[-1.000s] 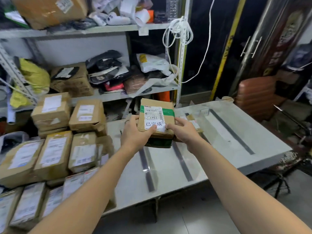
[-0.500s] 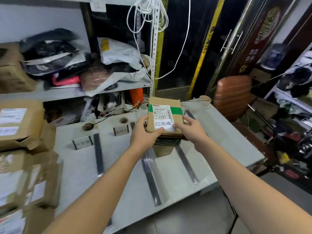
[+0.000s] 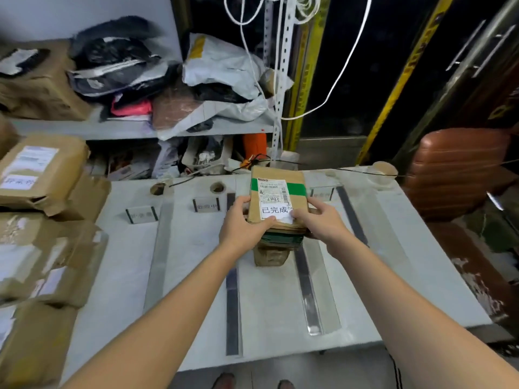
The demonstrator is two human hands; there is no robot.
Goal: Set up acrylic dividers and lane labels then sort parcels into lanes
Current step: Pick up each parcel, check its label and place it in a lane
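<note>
Two hands were seen on one brown parcel [image 3: 276, 200], the left hand [image 3: 243, 226] curled round its near-left corner and the right hand [image 3: 317, 220] closed on its near-right edge, fingers wrapped, nothing else held. The parcel carried a green band, a barcode label and a white sticker with printed characters, and it was sitting on or just above a short stack of parcels [image 3: 276, 242] in the lane at 12 o'clock of the white table [image 3: 393, 276]; actual contact with the stack could not be told. Compared with a second ago, the view had been swung rightward and the parcel brought lower over the stack, while the grip was kept the same, so placement was judged nearly done and release was expected next. Clear acrylic dividers were seen standing on the table, one at 11 o'clock [image 3: 157, 248] and one at 1 o'clock [image 3: 314, 290], with dark strips beside them. Small lane labels stood at the far end: one at 10 o'clock [image 3: 141, 215], one at 11 o'clock [image 3: 206, 204], one at 1 o'clock [image 3: 323, 194]; text was too blurred to read. Setup was therefore judged complete and sorting under way. Many unsorted parcels [image 3: 42, 175] were piled at 9 o'clock, well apart from the stack, so most sorting was judged to remain. A cluttered shelf [image 3: 84, 129] was noted behind.
</note>
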